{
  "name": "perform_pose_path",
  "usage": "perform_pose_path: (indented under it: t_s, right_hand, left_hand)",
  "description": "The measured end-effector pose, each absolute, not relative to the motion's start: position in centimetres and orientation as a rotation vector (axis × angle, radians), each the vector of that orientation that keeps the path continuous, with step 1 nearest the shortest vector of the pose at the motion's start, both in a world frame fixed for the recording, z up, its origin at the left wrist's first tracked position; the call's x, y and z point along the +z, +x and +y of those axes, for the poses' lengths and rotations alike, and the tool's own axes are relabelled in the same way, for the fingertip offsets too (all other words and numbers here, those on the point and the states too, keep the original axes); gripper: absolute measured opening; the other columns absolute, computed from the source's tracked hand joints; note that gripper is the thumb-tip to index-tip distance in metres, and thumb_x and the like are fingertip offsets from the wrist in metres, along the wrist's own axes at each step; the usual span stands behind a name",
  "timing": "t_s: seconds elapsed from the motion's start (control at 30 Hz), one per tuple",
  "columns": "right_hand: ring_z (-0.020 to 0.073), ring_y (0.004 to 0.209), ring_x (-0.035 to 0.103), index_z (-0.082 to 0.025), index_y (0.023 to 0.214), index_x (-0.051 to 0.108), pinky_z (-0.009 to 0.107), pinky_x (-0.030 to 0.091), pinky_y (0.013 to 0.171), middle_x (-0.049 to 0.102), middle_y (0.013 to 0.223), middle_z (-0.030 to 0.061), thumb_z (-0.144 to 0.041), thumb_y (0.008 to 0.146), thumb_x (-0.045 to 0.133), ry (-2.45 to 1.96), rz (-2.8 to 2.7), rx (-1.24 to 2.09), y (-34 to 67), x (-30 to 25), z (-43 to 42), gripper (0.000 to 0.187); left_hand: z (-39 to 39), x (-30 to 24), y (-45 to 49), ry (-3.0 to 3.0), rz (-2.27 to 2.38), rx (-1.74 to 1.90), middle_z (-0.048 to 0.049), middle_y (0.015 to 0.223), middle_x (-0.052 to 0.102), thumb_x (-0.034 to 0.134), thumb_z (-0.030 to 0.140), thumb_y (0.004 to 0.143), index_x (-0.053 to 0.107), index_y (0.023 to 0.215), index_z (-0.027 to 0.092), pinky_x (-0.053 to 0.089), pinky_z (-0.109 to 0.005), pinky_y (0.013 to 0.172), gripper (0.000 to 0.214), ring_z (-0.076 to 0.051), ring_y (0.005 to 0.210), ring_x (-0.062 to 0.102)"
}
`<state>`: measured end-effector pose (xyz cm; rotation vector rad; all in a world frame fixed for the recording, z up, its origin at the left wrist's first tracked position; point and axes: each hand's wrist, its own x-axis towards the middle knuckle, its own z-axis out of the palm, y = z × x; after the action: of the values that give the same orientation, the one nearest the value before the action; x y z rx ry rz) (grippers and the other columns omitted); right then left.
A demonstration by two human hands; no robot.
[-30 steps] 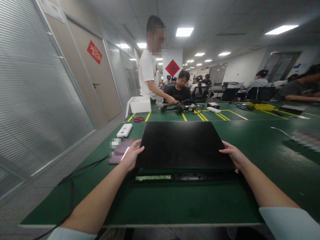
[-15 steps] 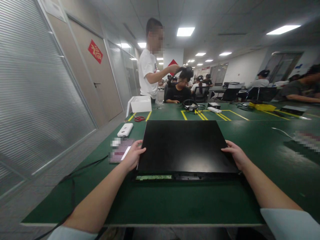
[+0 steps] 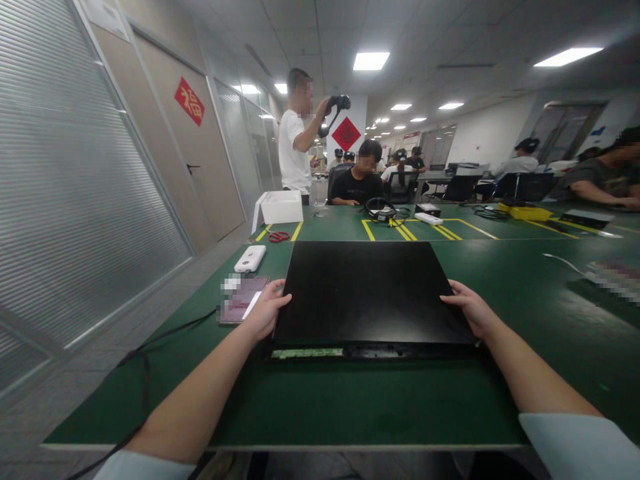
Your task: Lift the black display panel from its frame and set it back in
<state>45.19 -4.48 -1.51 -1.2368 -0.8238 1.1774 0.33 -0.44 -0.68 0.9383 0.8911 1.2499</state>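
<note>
A flat black display panel (image 3: 363, 293) lies in front of me above the green table. Along its near edge runs a dark strip with a green circuit board (image 3: 309, 353) at the left. My left hand (image 3: 270, 308) grips the panel's left edge, thumb on top and the other fingers at the side, partly hidden. The right edge is held the same way by my right hand (image 3: 470, 308). Whether the panel's underside touches the table is hidden.
Left of the panel are a white power bank (image 3: 250, 259), a phone (image 3: 245, 300) and a black cable (image 3: 170, 331). Red-handled scissors (image 3: 279, 236) and a white box (image 3: 281, 207) stand farther back. Headgear with cables (image 3: 381, 212) lies across the table, near a seated person (image 3: 361, 183).
My hands keep their grip, and the panel tilts very slightly, its glare fading. The standing person has lifted black headgear away from the seated person's head.
</note>
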Motion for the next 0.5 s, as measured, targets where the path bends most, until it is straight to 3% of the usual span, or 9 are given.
perform_pose_path:
  t_s: [0.5]
  right_hand:
    - [0.0281,0.103,0.069,-0.029,0.104,0.068,0.041,0.057,0.088,0.074,0.109,0.0027,-0.021,0.058,0.082,-1.185,-0.914,1.204,45.17,-2.28,-4.27,0.049]
  left_hand:
    - [-0.21,-0.93,0.19,0.911,0.928,1.258,-0.0002,0.084,0.072,0.073,0.006,0.065,0.053,0.106,0.023,0.058,-0.035,0.069,0.049,-0.02,0.07,0.071]
